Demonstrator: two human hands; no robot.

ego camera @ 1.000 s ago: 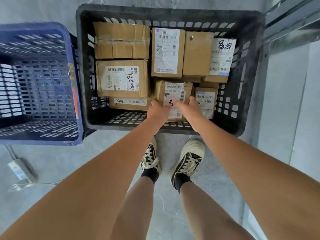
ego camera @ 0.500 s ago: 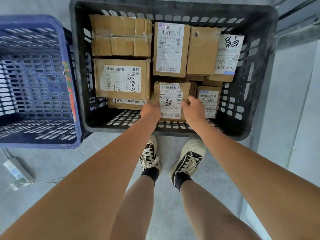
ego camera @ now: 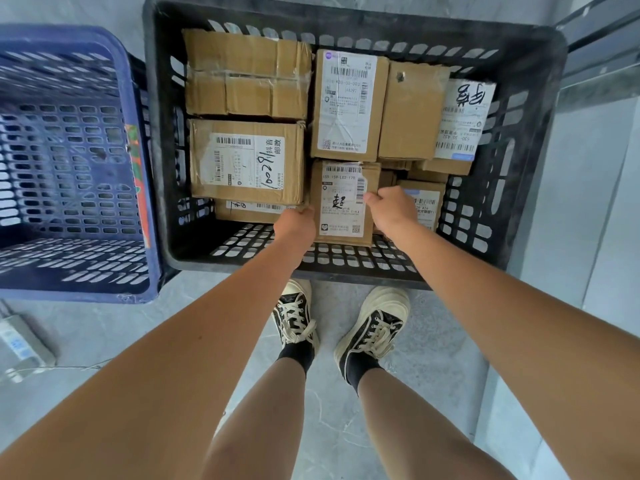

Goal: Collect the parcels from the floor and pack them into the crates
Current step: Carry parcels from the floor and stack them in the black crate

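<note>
1. The empty blue slotted plastic crate (ego camera: 72,161) stands at the left, touching the black slotted plastic crate (ego camera: 530,140); it can wait until the black one is full.
2. The left hand (ego camera: 296,225) is curled round the left edge of the small brown cardboard parcel with the white shipping label (ego camera: 341,202), just beside the larger labelled brown box (ego camera: 247,161). Keep that edge square against its neighbour.
3. The parcel sits low in the black crate's near middle, label up. Press it down flat, not tilted.
4. The right hand (ego camera: 391,211) clasps the parcel's right edge, thumb on the label. Ease the fingers out upward, or they may catch against the small labelled carton (ego camera: 427,202) alongside.
</note>
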